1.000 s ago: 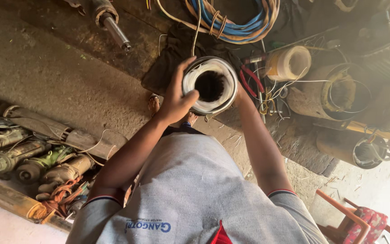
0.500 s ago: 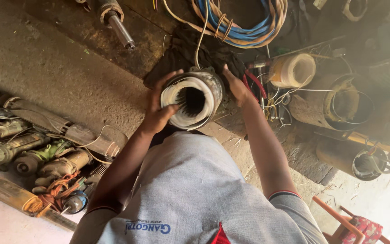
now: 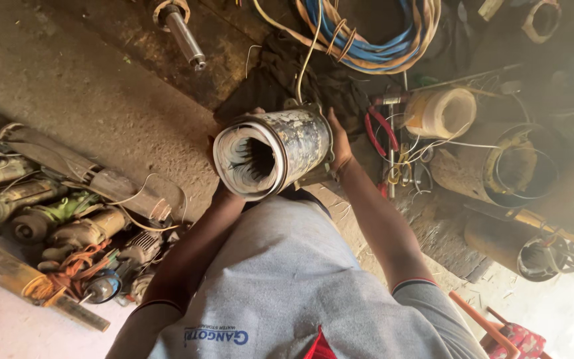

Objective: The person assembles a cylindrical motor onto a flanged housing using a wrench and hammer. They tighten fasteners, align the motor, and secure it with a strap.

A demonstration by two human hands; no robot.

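Head view, hands [image 3: 337, 143] grip motor stator [image 3: 275, 153] — left mostly hidden

Hazy daylight washed in from the lower right of the frame, blowing out that corner; the upper part stayed dim and shadowed, and my view looked soft throughout.

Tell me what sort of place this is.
Probably a motor or pump repair workshop: both hands hold a cylindrical motor stator, worn motor parts lie heaped on the dirt floor, and a coil of blue and orange cable lies beyond.
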